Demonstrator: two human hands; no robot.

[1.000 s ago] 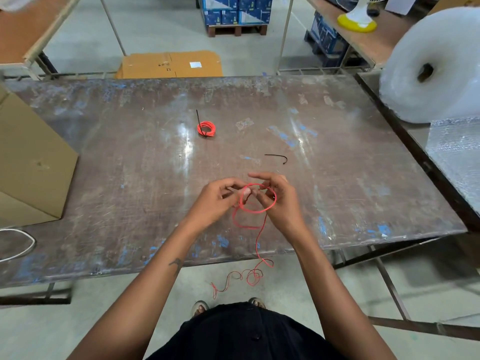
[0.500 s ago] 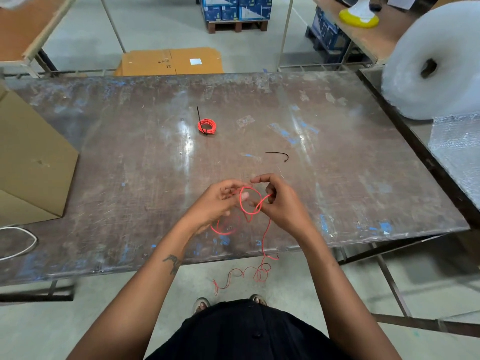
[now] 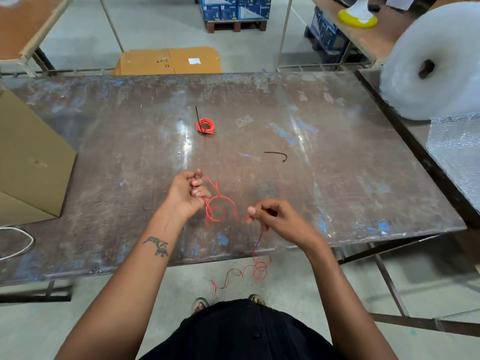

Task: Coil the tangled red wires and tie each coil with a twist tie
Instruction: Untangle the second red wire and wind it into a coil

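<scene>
Head camera footage is being used for this account, and one finished coil (image 3: 205, 126) of red wire is being shown lying on the worktop (image 3: 104, 152) well beyond the hands, bound by a black twist tie whose free end is sticking up and away from it. A second black twist tie (image 3: 276, 155) is lying loose and unused on the worktop, between that coil and the right hand. So one coil is being judged complete, while the second red wire (image 3: 220, 206) is being judged only begun: it is being held above the near part of the worktop, with a couple of loose, uneven loops hanging between the two hands and nothing yet gathered into a tidy ring. The left hand (image 3: 188, 194) is being kept curled around one end of this wire, pinching it between thumb and fingers. The right hand (image 3: 272, 216) is being kept loosely closed, with the wire being pinched at the thumb and forefinger. From there the wire is being let down past the worktop's near edge, and its remainder (image 3: 246, 274) is trailing in kinks towards the floor, so most of its length is still being left to wind, and the tying is not yet begun. Exactly how the strands cross inside the loops is being left unclear, since they are thin and overlapping; whether any further wires are waiting cannot be told.
</scene>
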